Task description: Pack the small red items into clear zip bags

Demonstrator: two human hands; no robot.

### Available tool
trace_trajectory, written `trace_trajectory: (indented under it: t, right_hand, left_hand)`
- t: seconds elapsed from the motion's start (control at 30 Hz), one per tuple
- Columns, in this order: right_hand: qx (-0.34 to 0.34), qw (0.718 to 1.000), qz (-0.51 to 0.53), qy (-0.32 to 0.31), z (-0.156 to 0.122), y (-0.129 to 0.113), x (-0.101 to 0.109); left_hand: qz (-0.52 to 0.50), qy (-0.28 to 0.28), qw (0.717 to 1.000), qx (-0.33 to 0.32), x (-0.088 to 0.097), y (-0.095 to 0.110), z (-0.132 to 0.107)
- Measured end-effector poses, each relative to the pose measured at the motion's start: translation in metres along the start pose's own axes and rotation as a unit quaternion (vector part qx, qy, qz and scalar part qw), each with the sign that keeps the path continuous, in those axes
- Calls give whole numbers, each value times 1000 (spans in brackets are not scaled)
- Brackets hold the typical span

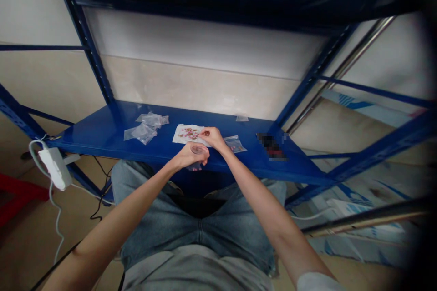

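My left hand (193,154) is closed around a small clear plastic bag (194,166) at the front edge of the blue shelf. Part of the bag hangs below my fingers, with a few small pinkish bits in it. My right hand (211,136) reaches over the right side of a white sheet (180,128), its thumb and fingertips pinched together. Whether something tiny is between them cannot be made out. Several small pink and brown pieces (190,132) lie spread on the sheet. Beside my right wrist rests another clear bag (235,143) with small bits inside.
Several clear plastic bags (145,131) lie in a pile on the left of the blue shelf (112,127). One more small bag (242,117) is at the back. A pixelated dark object (272,146) lies at right. A white power strip (56,168) hangs by the left end.
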State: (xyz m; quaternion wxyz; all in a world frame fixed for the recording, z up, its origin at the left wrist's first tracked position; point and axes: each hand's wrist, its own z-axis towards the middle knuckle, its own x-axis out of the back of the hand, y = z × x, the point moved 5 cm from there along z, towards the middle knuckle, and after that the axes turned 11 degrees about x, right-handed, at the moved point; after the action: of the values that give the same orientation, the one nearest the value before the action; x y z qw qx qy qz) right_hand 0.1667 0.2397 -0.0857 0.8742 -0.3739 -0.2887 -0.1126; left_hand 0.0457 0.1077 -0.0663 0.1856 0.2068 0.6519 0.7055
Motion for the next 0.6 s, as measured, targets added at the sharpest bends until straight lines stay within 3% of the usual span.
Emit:
trace_trajectory:
  t: [0.2,0.4,0.53,0.6]
  right_hand:
    - [5,1000,10,6,0,-2,0]
    - [-11,997,49,51,-2,-10,10]
    - [-11,994,86,70,-2,-34,25]
    - [5,991,122,45,-2,-56,33]
  left_hand:
    - [-8,5,1000,-1,3,-5,2]
    - [-12,26,1000,11,5,-8,3]
    - [-22,31,999,1,4,-3,1]
    - [-25,29,999,1,5,-2,2]
